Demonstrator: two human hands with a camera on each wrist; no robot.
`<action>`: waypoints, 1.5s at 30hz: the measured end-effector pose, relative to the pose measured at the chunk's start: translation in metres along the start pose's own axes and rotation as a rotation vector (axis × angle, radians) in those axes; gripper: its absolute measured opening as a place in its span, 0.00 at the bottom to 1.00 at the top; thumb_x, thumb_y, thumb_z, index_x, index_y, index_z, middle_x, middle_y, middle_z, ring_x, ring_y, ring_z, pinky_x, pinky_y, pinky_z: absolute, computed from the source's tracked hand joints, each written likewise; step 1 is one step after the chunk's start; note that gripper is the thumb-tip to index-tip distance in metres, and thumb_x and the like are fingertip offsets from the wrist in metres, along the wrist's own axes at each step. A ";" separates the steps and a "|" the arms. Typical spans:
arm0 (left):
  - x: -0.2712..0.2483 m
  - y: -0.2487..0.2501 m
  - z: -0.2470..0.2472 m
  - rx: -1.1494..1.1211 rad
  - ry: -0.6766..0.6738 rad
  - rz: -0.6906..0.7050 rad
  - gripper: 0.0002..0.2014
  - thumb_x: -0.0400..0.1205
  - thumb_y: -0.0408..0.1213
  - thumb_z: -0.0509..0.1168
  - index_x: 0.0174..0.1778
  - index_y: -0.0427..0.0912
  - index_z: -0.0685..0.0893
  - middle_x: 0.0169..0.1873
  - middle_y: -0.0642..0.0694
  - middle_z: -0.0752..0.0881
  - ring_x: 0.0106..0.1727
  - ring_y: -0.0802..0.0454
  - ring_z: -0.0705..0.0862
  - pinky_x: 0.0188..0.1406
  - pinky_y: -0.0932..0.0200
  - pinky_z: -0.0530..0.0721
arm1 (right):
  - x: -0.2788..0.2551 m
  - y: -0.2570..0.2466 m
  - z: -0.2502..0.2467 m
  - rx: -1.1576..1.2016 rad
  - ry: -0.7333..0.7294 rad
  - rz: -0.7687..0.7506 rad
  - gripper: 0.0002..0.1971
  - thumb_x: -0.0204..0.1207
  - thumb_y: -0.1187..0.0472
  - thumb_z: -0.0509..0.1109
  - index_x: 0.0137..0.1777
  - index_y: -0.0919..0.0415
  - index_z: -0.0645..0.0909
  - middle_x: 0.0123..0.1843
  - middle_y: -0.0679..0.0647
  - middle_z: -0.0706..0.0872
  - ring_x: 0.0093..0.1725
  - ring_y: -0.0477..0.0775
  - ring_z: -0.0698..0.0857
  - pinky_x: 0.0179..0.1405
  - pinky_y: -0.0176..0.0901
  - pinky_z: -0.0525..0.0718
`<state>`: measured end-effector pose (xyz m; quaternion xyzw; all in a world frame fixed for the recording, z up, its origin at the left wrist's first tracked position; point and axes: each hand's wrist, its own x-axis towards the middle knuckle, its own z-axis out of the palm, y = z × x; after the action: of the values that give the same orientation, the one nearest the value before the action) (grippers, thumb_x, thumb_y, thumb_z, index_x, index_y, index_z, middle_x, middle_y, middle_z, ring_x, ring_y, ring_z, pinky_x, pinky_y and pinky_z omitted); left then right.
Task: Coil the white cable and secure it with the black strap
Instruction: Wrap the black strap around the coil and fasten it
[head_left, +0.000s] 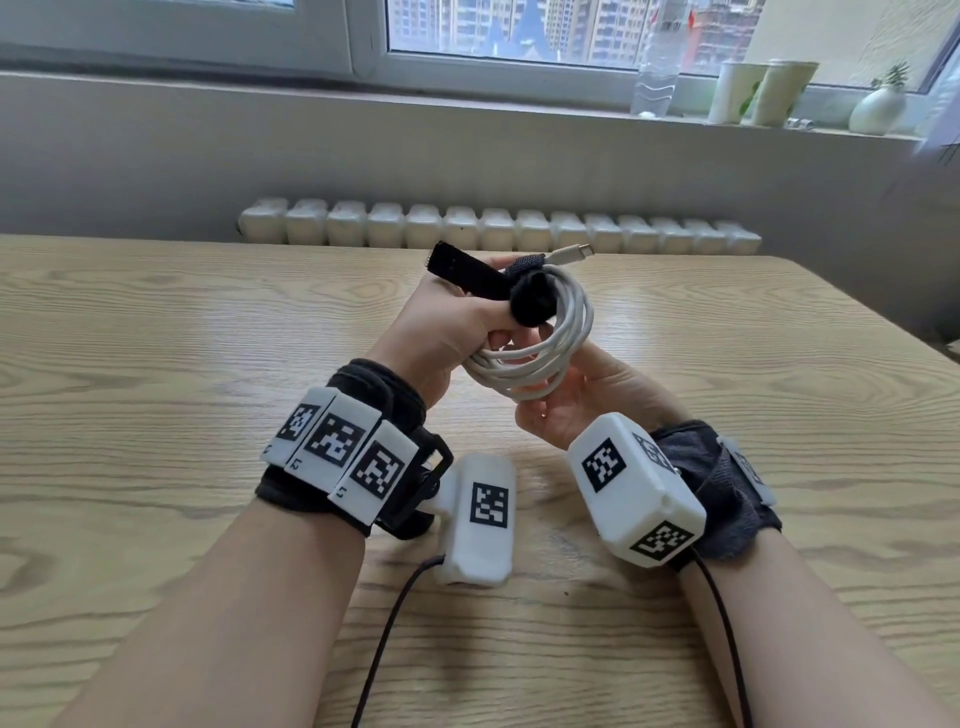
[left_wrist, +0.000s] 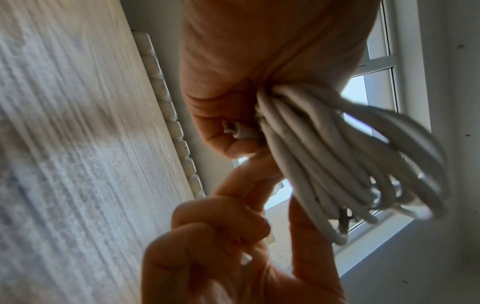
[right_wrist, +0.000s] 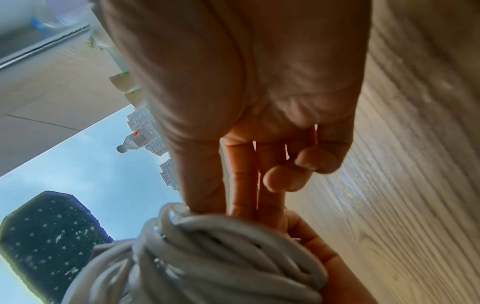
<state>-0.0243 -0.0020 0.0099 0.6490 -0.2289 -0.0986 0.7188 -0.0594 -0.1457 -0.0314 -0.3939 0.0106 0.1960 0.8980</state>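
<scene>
Head view: above the pale wood-grain bench (head_left: 156, 322), the left hand (head_left: 441, 327) grips the coiled white round cable (head_left: 550, 353) and flat black fabric strap (head_left: 467, 270); the right hand (head_left: 571, 405) pinches the coil's lower edge.

Left wrist view: fingers (left_wrist: 221, 115) curl round the bunched loops.

Right wrist view: thumb and fingers (right_wrist: 241, 181) pinch the coil.

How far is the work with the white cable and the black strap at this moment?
Done: the white cable is already wound into a coil, held above the table. In hand: the left hand grips the coil and the black strap, while the right hand pinches the coil's lower side. Left: the strap's free end sticks out loose, so closing it round the coil remains.
</scene>
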 end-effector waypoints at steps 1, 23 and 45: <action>0.000 -0.001 0.000 0.001 0.002 0.002 0.13 0.72 0.21 0.71 0.42 0.45 0.87 0.33 0.40 0.81 0.33 0.50 0.77 0.29 0.64 0.75 | 0.000 0.000 0.000 -0.005 -0.009 -0.003 0.24 0.43 0.59 0.90 0.39 0.62 0.86 0.42 0.52 0.77 0.39 0.46 0.72 0.30 0.35 0.77; 0.004 -0.009 -0.004 0.150 0.125 -0.025 0.16 0.66 0.17 0.74 0.45 0.37 0.87 0.16 0.58 0.81 0.18 0.66 0.74 0.20 0.73 0.71 | -0.002 -0.007 0.000 -0.131 0.223 -0.031 0.17 0.72 0.53 0.69 0.49 0.69 0.84 0.44 0.61 0.90 0.37 0.51 0.91 0.40 0.41 0.91; 0.003 -0.003 -0.004 0.343 0.223 0.075 0.15 0.64 0.22 0.77 0.37 0.47 0.88 0.17 0.60 0.81 0.19 0.66 0.77 0.24 0.71 0.74 | -0.008 -0.007 -0.002 -0.133 0.130 -0.073 0.13 0.61 0.68 0.73 0.47 0.71 0.87 0.44 0.65 0.91 0.40 0.53 0.92 0.39 0.39 0.90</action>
<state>-0.0192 -0.0003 0.0070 0.7599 -0.1851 0.0411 0.6218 -0.0638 -0.1537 -0.0265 -0.4645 0.0413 0.1372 0.8739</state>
